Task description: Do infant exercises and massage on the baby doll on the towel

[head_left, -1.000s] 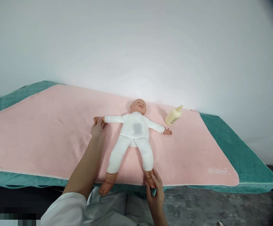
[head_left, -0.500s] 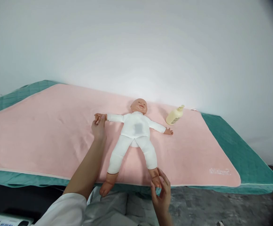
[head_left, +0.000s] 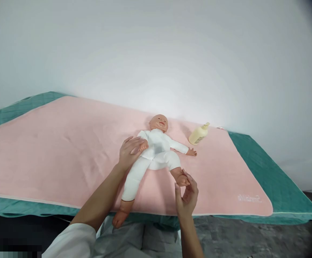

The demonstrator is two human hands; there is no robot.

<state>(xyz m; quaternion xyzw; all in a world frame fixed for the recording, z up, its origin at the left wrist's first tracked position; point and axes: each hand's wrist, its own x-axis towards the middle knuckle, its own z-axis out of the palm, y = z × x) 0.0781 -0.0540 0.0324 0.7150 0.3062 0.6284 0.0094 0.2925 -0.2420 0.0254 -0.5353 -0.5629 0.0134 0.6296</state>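
Note:
A baby doll (head_left: 158,141) with a white cloth body lies on its back on a pink mat (head_left: 72,154), its head away from me. My left hand (head_left: 130,152) is around the doll's forearm at the left of the picture, which is bent in toward the chest; part of that arm is hidden behind my fingers. With thumb and fingers, my right hand (head_left: 188,193) holds the doll's foot (head_left: 182,178) on the right, and that leg is bent at the knee. The doll's other leg lies straight, its foot (head_left: 120,216) over the mat's near edge.
A pale yellow pump bottle (head_left: 198,134) leans on the mat beyond the doll's outstretched hand. Green quilted padding (head_left: 274,172) shows beneath the mat. A white wall (head_left: 156,53) rises behind, and grey floor (head_left: 239,236) lies below at the right.
My left hand has moved right, folding the doll's arm from stretched out to its chest. My right hand has pushed the doll's foot away from me, bending that knee.

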